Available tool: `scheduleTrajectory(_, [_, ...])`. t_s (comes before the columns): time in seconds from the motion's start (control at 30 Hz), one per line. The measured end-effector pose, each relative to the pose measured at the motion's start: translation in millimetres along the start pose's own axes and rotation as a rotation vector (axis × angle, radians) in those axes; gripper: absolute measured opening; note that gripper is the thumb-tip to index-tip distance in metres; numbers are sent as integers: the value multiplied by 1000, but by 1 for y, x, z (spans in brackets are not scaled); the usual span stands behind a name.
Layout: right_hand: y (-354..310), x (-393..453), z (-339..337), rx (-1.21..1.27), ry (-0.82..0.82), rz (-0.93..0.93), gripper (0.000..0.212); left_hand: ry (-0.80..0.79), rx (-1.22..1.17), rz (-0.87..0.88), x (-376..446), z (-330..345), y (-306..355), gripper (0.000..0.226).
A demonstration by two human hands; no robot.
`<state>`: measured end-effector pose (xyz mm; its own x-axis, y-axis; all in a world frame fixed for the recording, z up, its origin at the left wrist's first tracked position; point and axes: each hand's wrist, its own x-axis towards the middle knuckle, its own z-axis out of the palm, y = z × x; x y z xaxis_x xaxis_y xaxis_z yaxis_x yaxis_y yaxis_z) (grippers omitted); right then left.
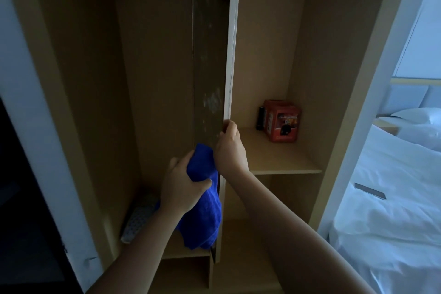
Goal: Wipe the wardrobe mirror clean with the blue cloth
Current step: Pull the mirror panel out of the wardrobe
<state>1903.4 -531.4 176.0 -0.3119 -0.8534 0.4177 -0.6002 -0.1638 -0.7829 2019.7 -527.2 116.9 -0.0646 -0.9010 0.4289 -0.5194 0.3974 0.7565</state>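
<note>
The mirror (210, 55) stands between two compartments; a box (282, 122) sits on the right shelf (274, 160).

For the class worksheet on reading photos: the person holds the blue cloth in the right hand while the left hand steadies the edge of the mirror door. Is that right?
Not quite: the hands are swapped. The head view shows the left hand gripping the blue cloth, while the right hand steadies the edge of the mirror door.

- The blue cloth (202, 207): soft, fuzzy fabric, matt.
- The mirror (210, 55): dark glass, dull with pale smudges.
- The wardrobe (269, 55): smooth, matt, light wood-look panels.
- The red box (282, 120) on the shelf (281, 162): glossy printed faces.
</note>
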Motion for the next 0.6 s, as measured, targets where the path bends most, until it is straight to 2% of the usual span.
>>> scheduleTrajectory(0.37, [-4,-24,-22,-47,-24,15,42,43,-47,24,-28,-22,26,61])
scheduleTrajectory(0.6, [16,-14,-37,41,23,18,32,39,-79,37,-17,-32,27,68])
